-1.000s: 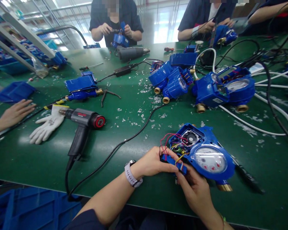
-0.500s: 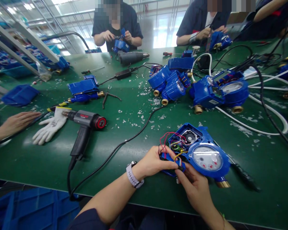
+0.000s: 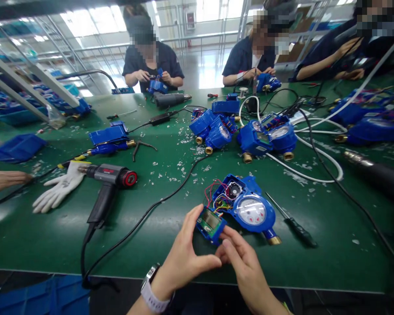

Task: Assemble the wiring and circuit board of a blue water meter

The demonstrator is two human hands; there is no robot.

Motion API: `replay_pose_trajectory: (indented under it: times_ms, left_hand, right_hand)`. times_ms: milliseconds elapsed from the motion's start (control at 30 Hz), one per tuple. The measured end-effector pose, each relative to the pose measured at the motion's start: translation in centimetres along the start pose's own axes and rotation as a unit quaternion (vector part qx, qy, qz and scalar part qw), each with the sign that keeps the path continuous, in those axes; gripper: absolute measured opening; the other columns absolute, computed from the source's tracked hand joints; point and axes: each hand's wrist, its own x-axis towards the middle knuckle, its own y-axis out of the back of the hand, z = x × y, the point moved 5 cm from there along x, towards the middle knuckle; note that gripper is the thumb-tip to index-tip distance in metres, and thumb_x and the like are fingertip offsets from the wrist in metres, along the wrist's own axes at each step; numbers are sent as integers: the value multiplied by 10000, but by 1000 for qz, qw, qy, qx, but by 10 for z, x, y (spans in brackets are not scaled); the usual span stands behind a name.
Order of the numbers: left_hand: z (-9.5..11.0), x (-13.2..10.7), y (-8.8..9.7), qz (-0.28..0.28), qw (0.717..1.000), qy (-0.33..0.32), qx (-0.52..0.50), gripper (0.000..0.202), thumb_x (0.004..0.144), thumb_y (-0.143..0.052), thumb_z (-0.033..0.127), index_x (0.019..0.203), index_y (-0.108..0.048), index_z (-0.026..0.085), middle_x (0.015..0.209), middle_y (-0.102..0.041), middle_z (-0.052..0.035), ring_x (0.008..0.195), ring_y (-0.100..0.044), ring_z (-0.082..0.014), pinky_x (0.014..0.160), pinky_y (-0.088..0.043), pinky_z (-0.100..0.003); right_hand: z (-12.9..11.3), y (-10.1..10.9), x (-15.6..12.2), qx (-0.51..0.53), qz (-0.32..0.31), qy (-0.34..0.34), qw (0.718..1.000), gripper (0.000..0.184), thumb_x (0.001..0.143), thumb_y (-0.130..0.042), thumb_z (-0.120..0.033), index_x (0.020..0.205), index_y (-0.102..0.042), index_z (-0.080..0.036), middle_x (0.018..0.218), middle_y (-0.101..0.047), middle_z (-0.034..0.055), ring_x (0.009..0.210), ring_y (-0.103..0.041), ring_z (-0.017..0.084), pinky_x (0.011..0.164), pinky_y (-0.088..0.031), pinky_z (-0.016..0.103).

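An opened blue water meter (image 3: 249, 210) with a round dial lies on the green table (image 3: 164, 236) in front of me, red and yellow wires spilling from its open housing. A small blue module with a green circuit board (image 3: 210, 223) hangs off those wires at the meter's near left. My left hand (image 3: 185, 256), with a watch on the wrist, has its fingertips on the module's left edge. From below, the fingertips of my right hand (image 3: 246, 267) press against the module's lower edge. The module is pinched between both hands.
A black screwdriver (image 3: 293, 224) lies right of the meter. A black heat gun (image 3: 109, 183) with its cord and a white glove (image 3: 57, 190) lie to the left. More blue meters (image 3: 265, 136) and white hoses are behind. A co-worker's hand (image 3: 5, 180) rests far left; other people work across the table.
Both hands have drawn back toward the near table edge with the module. It has turned so that the green board faces up. My view has lifted and takes in more of the room.
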Motion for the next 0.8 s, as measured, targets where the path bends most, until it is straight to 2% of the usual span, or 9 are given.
replay_pose_trajectory:
  times_ms: [67, 133, 200, 267, 367, 467, 567, 667, 800]
  left_hand:
    - [-2, -8, -7, 10, 1000, -4, 14, 949, 649, -810, 556, 1429, -401, 206, 1491, -414, -154, 1392, -368, -365, 1181, -264, -491]
    - [-5, -7, -10, 36, 999, 2, -12, 780, 734, -720, 592, 1360, -478, 194, 1359, -550, -140, 1260, -514, -336, 1109, -368, -459]
    - [-6, -3, -11, 66, 997, 11, -37, 588, 816, -628, 590, 1238, -573, 185, 1194, -649, -109, 1101, -606, -287, 1001, -450, -392]
    - [-9, 2, -11, 79, 995, 23, -53, 465, 854, -589, 568, 1102, -637, 177, 1038, -698, -79, 988, -636, -249, 914, -476, -332]
    - [-16, 2, -17, 56, 989, 68, -117, 467, 832, -614, 600, 1014, -661, 172, 880, -721, -48, 878, -651, -222, 832, -488, -293]
    - [-27, -8, -26, 56, 964, 147, -213, 616, 740, -693, 648, 1127, -640, 171, 882, -743, -49, 817, -663, -213, 778, -501, -288]
    - [-33, -22, -37, 60, 934, 218, -276, 717, 677, -737, 662, 1185, -633, 168, 836, -749, -50, 724, -658, -205, 735, -510, -305]
    - [-31, -33, -48, 8, 930, 227, -289, 633, 674, -736, 666, 1086, -700, 186, 872, -751, -55, 784, -663, -227, 770, -514, -329]
    - [-22, -36, -52, -67, 962, 138, -226, 563, 718, -709, 661, 1048, -718, 204, 1086, -725, -57, 1041, -622, -256, 945, -463, -336]
  right_hand:
    - [-2, -5, -5, 6, -39, 18, 999, 465, 1012, -536, -584, 1314, -629, -243, 1153, -634, 97, 866, -636, 200, 776, -553, 287]
    - [-4, -10, -10, 5, -84, 34, 996, 420, 1035, -507, -525, 1365, -592, -279, 1260, -583, 86, 951, -615, 203, 830, -533, 293]
    - [-6, -14, -15, 1, -119, 50, 992, 423, 1039, -481, -438, 1423, -532, -267, 1144, -629, 82, 869, -626, 194, 779, -535, 291]
    - [-8, -14, -20, -9, -135, 66, 989, 457, 1004, -501, -358, 1443, -502, -233, 1008, -650, 66, 795, -621, 189, 743, -527, 292]
    - [-7, -2, -27, -42, -91, 103, 990, 366, 935, -557, -313, 1278, -607, -195, 994, -628, 59, 793, -595, 191, 716, -492, 285]
    - [-2, 22, -33, -80, 28, 144, 986, 185, 908, -572, -331, 1020, -590, -184, 949, -570, 42, 766, -536, 182, 705, -445, 288]
    - [8, 43, -37, -113, 110, 146, 977, 228, 869, -618, -319, 1042, -557, -182, 926, -554, 36, 805, -525, 199, 732, -433, 302]
    - [12, 48, -39, -124, 94, 137, 978, 286, 858, -625, -291, 1115, -602, -167, 937, -615, 56, 849, -577, 228, 739, -465, 317]
    - [4, 47, -47, -109, 40, 171, 978, 144, 903, -599, -278, 981, -678, -186, 939, -639, 49, 854, -609, 220, 755, -492, 308]
